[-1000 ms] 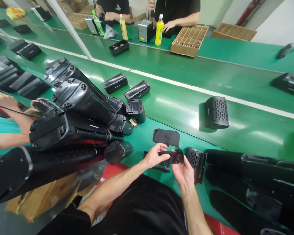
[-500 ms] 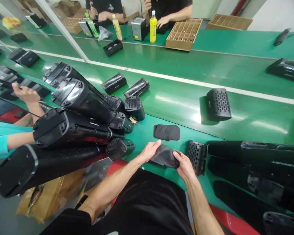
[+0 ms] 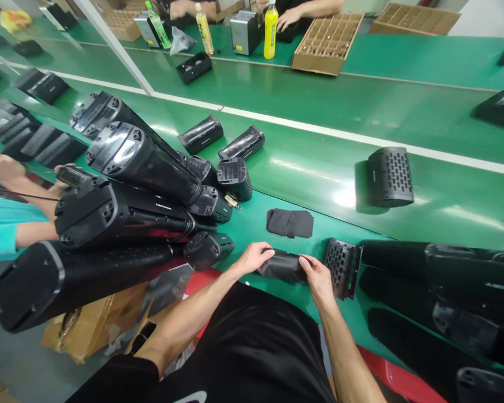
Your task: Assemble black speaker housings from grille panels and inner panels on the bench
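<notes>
A thin, dark cloth-like piece (image 3: 284, 267) is stretched between my two hands above the green bench. My left hand (image 3: 254, 258) pinches its left end between thumb and fingers. Its right end is gripped by my right hand (image 3: 318, 276), thumb on top. Whether something lies under the piece I cannot tell. Just beyond it lies a small stack of flat black cloth pieces (image 3: 290, 223). A black perforated speaker shell (image 3: 339, 265) stands close to the right of my right hand.
Long black speaker housings (image 3: 143, 162) are piled at the left, and more dark housings (image 3: 457, 274) lie at the right. On the green conveyor sits a perforated black speaker (image 3: 390, 176). A co-worker's hand (image 3: 4, 168) is at far left. Across the line stand a yellow bottle (image 3: 270, 31) and a divided carton (image 3: 328, 45).
Both hands keep hold of the dark piece, which now looks less glossy and more level. The view has tilted down slightly. At far left the co-worker's hands have shifted.
</notes>
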